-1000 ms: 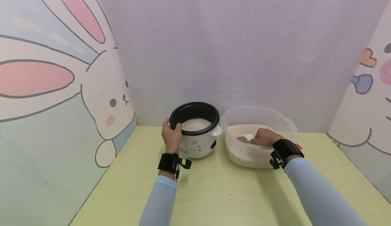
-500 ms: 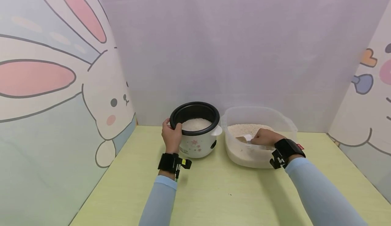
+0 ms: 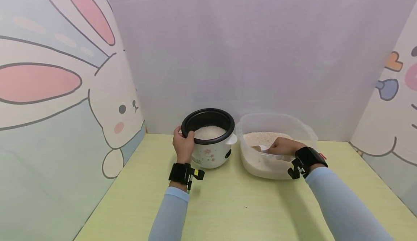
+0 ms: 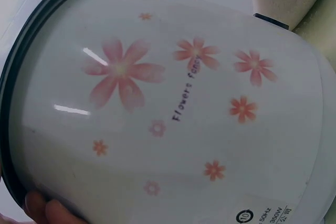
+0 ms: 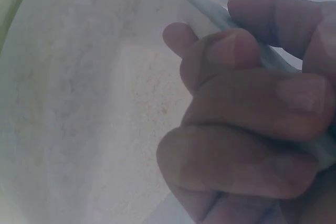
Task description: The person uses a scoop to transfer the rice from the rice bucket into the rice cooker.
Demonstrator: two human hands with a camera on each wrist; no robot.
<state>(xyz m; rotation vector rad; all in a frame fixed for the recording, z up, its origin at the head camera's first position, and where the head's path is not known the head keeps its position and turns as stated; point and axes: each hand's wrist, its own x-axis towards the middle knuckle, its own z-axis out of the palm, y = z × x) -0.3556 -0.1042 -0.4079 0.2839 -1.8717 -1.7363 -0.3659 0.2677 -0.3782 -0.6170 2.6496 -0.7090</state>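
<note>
A white rice cooker (image 3: 208, 157) with pink flowers stands lidless at the back of the table, white rice (image 3: 209, 132) in its black pot. My left hand (image 3: 184, 147) holds its left side, thumb over the dark rim. In the left wrist view, fingertips (image 4: 55, 212) show at the lower left of the flowered body (image 4: 131, 150). To the right, a translucent plastic bin (image 3: 270, 170) contains more rice (image 3: 262, 136). Inside it, my right hand (image 3: 284, 146) grips a scoop (image 3: 259, 148) low in the rice. The right wrist view shows curled fingers (image 5: 247, 108) around its pale handle (image 5: 273, 59).
The cooker and bin stand side by side on a pale yellow-green table (image 3: 224, 212). A lilac cloth (image 3: 247, 53) hangs close behind them. Panels with cartoon animals (image 3: 110, 107) flank the table at left and right. Both wrists wear black camera bands (image 3: 179, 173).
My right wrist has shifted slightly to the right, and the scoop has tilted a little lower in the rice. The left hand keeps its hold on the rice cooker.
</note>
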